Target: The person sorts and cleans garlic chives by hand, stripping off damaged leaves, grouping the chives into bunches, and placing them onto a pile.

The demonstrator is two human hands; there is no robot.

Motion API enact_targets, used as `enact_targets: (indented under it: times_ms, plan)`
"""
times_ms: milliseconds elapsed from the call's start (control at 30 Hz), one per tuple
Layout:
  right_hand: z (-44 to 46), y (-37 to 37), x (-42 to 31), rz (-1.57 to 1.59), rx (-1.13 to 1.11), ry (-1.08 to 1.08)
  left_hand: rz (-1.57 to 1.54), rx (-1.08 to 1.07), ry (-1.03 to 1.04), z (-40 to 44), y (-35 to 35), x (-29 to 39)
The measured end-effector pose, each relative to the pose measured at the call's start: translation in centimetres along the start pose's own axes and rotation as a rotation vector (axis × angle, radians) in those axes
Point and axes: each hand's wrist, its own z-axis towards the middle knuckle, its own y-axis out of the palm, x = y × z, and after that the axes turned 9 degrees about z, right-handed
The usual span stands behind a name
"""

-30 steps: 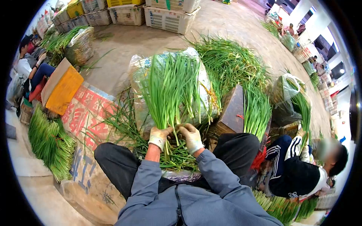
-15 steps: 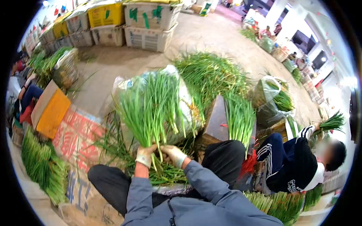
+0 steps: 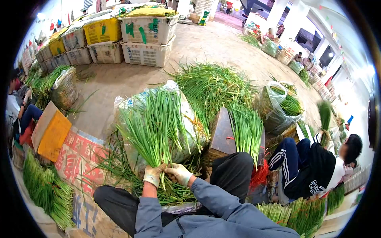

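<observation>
So the bunch of chives [image 3: 155, 137] is sitting right in the fingers, its pale stems being gripped at the near end and its leaves fanning out beyond. The gloved left hand [image 3: 153, 175] is wrapping its fingers around those stems. The right hand [image 3: 179, 173], also gloved, is meeting them with its fingers bunched together, but I can't tell if they're pinching a stalk.

Just past the fingers, a plastic-covered bundle [image 3: 196, 141] is lying under the leaves. Loose greens [image 3: 174, 194] are cluttering the space below the fingers. Off to their right, the right knee [image 3: 234, 174] is blocking the straight line to some red ties [image 3: 258, 174]. Beyond that knee, sorted chives [image 3: 246, 129] are lying beside a dark board [image 3: 222, 137]. Farther ahead of the fingers, a messy heap of chives [image 3: 216, 87] is covering the floor.
</observation>
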Motion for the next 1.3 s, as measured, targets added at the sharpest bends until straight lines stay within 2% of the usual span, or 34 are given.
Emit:
enact_targets:
  times_ms: [67,100,133,167,200,233,267,300,333,367,400,433,467,500,600,667,700,767,800,867,933,1000,1067,1100,1133,1167,1200,1233,1267,1300]
  plan:
    - [-0.3,0.3,0.0,-0.282,0.027,-0.14,-0.009,0.106,-0.038,0.4,0.2,0.0]
    - [-0.4,0.4,0.1,-0.295,0.017,-0.167,0.06,0.193,-0.037,1.9,-0.2,-0.7]
    - [-0.6,0.2,0.1,-0.411,0.045,-0.172,0.009,0.304,-0.171,4.0,-1.3,-1.0]
    - [-1.1,0.1,0.2,-0.533,0.044,-0.177,-0.403,0.319,0.198,-0.4,0.8,4.1]
    - [-1.9,0.0,1.0,-0.647,0.039,-0.177,-0.328,0.267,0.233,0.7,-2.1,2.4]
    - [-2.1,-1.0,1.9,-0.891,-0.04,-0.088,-0.33,0.267,0.063,0.4,-3.4,4.0]
    - [-0.4,-3.8,5.4,-1.246,-0.141,-0.108,-0.403,0.289,0.144,0.1,-4.2,4.5]
    - [1.5,-5.8,6.4,-1.244,-0.153,-0.097,-0.533,0.236,0.196,-0.1,-5.5,4.6]
    - [3.2,-7.5,7.2,-1.449,-0.234,-0.029,-0.666,0.187,0.253,-0.4,-6.7,4.8]
    - [4.3,-8.9,7.5,-1.652,-0.309,0.037,-0.668,0.195,0.252,-0.6,-7.0,5.2]
    - [4.7,-9.6,7.8,-1.853,-0.388,0.106,-0.731,0.078,0.277,-1.2,-7.0,5.6]
    - [5.1,-8.7,5.8,-1.606,-0.19,-0.167,-0.791,-0.04,0.302,-1.9,-6.9,6.2]
    - [4.6,-5.0,2.4,-1.581,0.079,-0.227,-0.801,-0.097,0.302,-2.3,-6.3,7.0]
    - [4.6,-3.5,0.9,-1.329,0.337,-0.364,-0.8,-0.094,0.266,-2.1,-6.2,6.4]
    - [7.4,-1.2,-2.5,-1.298,0.472,-0.56,-0.744,-0.002,0.063,-0.9,-5.5,4.5]
    - [8.8,-0.8,-4.0,-1.423,0.4,-0.347,-0.691,-0.013,-0.019,-0.2,-5.0,3.5]
    - [9.3,-1.1,-4.1,-1.308,0.409,-0.374,-0.566,0.044,-0.029,0.9,-5.4,1.7]
    - [9.2,-2.0,-4.1,-1.061,0.364,-0.435,-0.27,0.12,-0.029,-0.1,-4.5,3.2]
    - [6.1,-0.1,-4.7,-0.717,0.296,-0.361,-0.124,0.149,-0.032,-0.3,-4.1,3.5]
    - [2.6,0.9,-4.4,-0.493,0.142,-0.208,-0.004,0.13,-0.051,0.1,-3.2,3.5]
    - [0.5,1.2,-3.0,-0.657,0.099,-0.176,-0.121,0.013,-0.074,1.6,-2.4,1.4]
    - [-0.3,0.9,-1.5,-1.119,-0.065,-0.486,-0.144,-0.028,0.003,1.9,-1.4,0.5]
    - [-1.3,1.0,-1.8,-1.057,-0.108,-0.262,-0.164,0.012,-0.102,1.2,-0.9,1.5]
    - [-1.1,0.3,-2.6,-1.016,-0.187,-0.358,-0.213,0.04,-0.024,0.8,-0.8,2.4]
    - [-0.5,-0.8,-3.8,-0.979,-0.112,-0.266,-0.219,0.099,0.047,0.3,-0.7,3.4]
    - [0.5,-1.6,-4.8,-1.104,0.095,-0.501,-0.279,0.075,0.155,0.5,-1.2,3.6]
    - [1.6,-2.3,-6.0,-1.043,0.357,-0.453,-0.338,0.051,0.262,0.6,-2.0,3.8]
    - [2.2,-2.3,-8.0,-1.138,0.558,-0.435,-0.354,0.054,0.217,0.0,-2.6,4.6]
    - [3.8,-3.6,-8.6,-1.282,0.661,-0.516,-0.395,0.097,0.229,-0.8,-2.2,6.0]
    - [6.6,-6.2,-8.2,-1.405,0.627,-0.48,-0.491,0.055,0.201,0.0,-3.1,4.5]
